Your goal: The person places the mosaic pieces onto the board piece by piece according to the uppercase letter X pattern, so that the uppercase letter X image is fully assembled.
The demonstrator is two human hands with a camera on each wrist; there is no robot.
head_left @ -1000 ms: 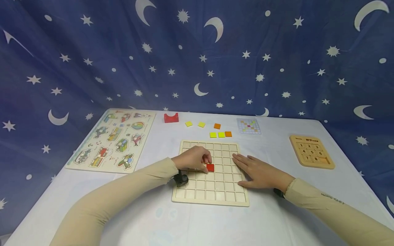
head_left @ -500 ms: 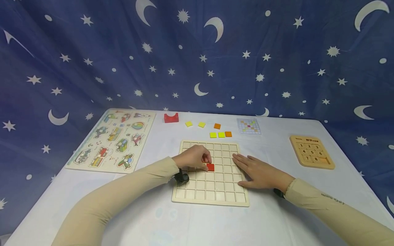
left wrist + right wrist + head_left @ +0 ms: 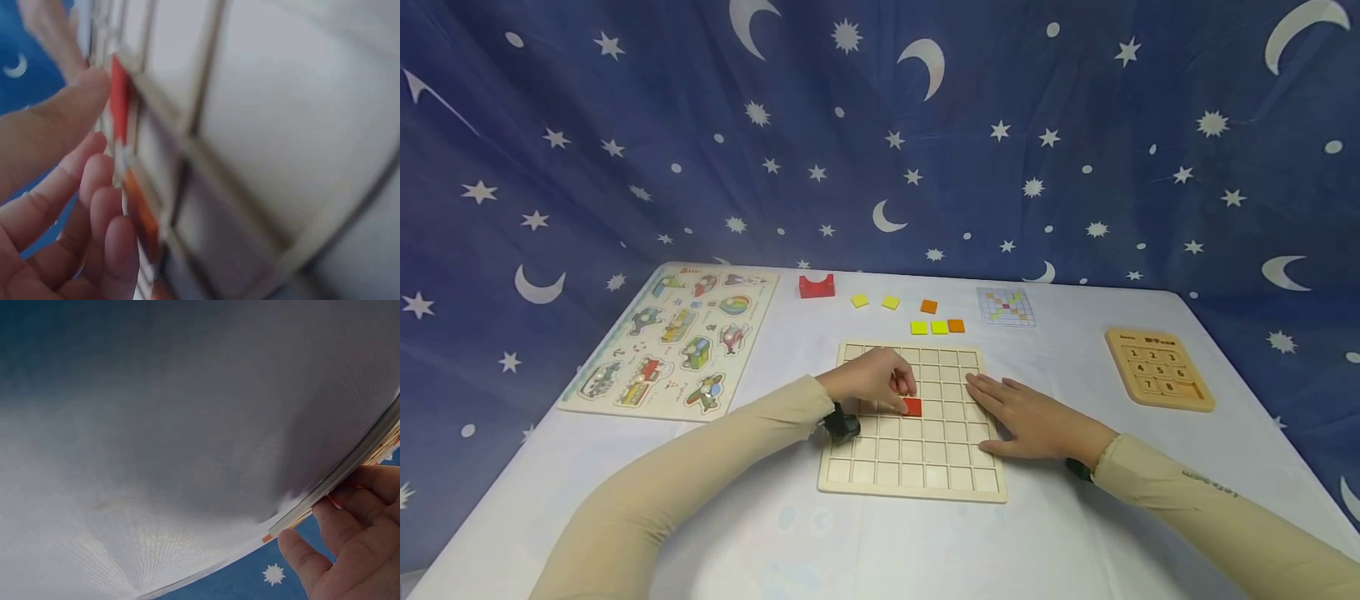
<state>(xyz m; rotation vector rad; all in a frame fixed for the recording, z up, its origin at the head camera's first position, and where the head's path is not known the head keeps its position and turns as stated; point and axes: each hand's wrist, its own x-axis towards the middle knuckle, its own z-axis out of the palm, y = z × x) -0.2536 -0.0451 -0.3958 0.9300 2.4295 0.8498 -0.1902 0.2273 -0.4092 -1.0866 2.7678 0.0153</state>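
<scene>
- Red tile (image 3: 912,407) lay in the middle cell of the wooden board (image 3: 936,430), your left thumb (image 3: 95,84) at its edge.
- Left hand (image 3: 874,377): fingers bent; left wrist view was blurry, so pinch or plain press, couldn't tell.
- Right hand (image 3: 1033,422): fingers spread, gripping nothing, resting on the board's right edge; decent brace if your pressure was light.
- Best pushed straight down, evenly; a sideways thumb shove risked catching the cell ridge.
- Orange tile (image 3: 142,215) showed just beside your left fingertips, so lifting straight up was probably the safer way off.
</scene>
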